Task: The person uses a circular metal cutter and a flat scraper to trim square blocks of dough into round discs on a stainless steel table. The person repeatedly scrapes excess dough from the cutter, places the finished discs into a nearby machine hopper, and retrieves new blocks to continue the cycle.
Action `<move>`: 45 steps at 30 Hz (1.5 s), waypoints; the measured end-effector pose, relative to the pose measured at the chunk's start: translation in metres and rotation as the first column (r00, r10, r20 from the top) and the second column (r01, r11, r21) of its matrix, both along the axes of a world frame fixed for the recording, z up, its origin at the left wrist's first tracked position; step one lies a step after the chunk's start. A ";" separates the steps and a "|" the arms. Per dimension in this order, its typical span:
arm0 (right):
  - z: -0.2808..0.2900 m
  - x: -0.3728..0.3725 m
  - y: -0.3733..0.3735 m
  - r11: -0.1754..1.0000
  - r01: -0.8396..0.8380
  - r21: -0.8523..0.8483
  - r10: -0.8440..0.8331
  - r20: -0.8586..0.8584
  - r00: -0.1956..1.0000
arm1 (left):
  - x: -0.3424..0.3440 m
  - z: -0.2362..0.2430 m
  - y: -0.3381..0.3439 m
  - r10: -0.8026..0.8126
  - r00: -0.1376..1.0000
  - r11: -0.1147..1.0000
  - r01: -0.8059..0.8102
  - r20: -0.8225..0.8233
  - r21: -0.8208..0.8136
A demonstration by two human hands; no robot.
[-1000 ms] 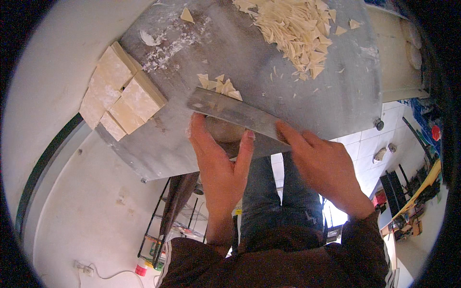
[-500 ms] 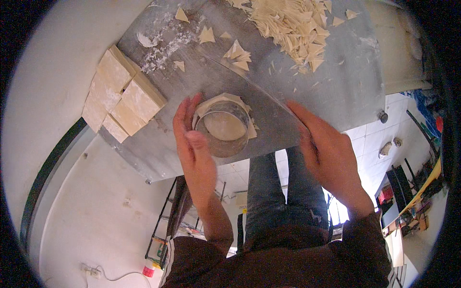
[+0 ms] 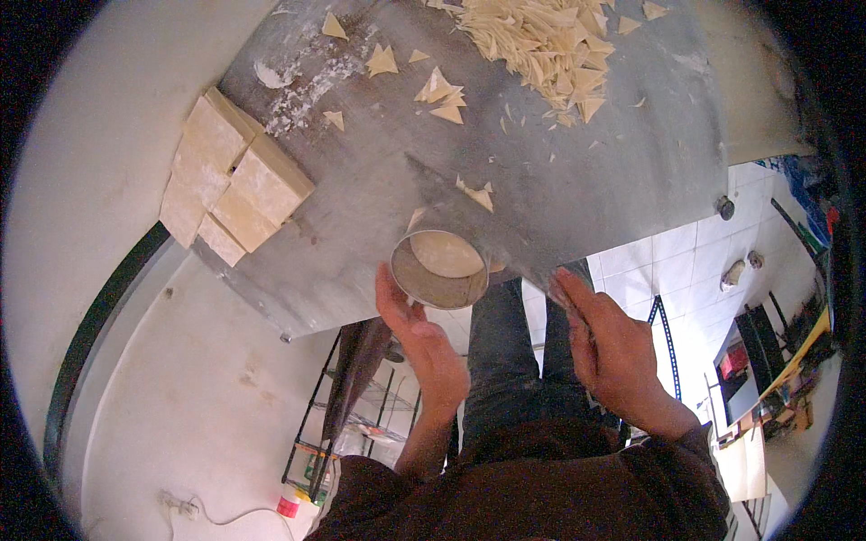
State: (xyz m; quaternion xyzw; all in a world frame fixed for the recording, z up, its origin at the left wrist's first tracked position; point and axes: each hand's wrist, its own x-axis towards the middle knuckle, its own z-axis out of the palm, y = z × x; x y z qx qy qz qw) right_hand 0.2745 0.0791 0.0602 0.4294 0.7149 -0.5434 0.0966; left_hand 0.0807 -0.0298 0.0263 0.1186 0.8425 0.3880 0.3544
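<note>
My left hand (image 3: 422,338) curls its fingers and thumb around the lower left side of a round metal ring cutter (image 3: 442,288), which sits tilted by the table's near edge. Pale dough rounds (image 3: 446,252) show inside the ring. In my right hand (image 3: 613,347) is the handle of a long knife, its fingers wrapped round it. The knife's thin blade (image 3: 503,242) slants up and left across the tabletop, just right of the ring. Small dough scraps (image 3: 478,194) lie against the blade's far side.
Stacked square dough sheets (image 3: 239,176) lie at the left edge of the metal table (image 3: 352,198). A large heap of cut dough trimmings (image 3: 546,50) is at the far side. Loose scraps (image 3: 440,88) and white flour (image 3: 302,99) lie between. A wall borders the left.
The ring has come nearer the table's front edge, with my left hand now under its side. The knife has moved left and nearer, and trimmings from around the ring now lie beyond the blade.
</note>
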 end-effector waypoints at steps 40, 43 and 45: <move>0.003 -0.022 0.029 0.937 -0.332 0.106 0.295 0.270 0.917 | -0.006 0.001 0.035 -0.613 0.710 0.789 0.573 -0.345 -0.222; -0.018 -0.043 0.027 0.931 -0.300 0.210 0.258 0.205 0.944 | -0.004 0.001 0.036 -0.582 0.737 0.812 0.552 -0.342 -0.192; -0.023 -0.047 0.027 0.940 -0.220 0.260 0.198 0.110 0.974 | -0.004 0.000 0.037 -0.562 0.758 0.825 0.541 -0.331 -0.164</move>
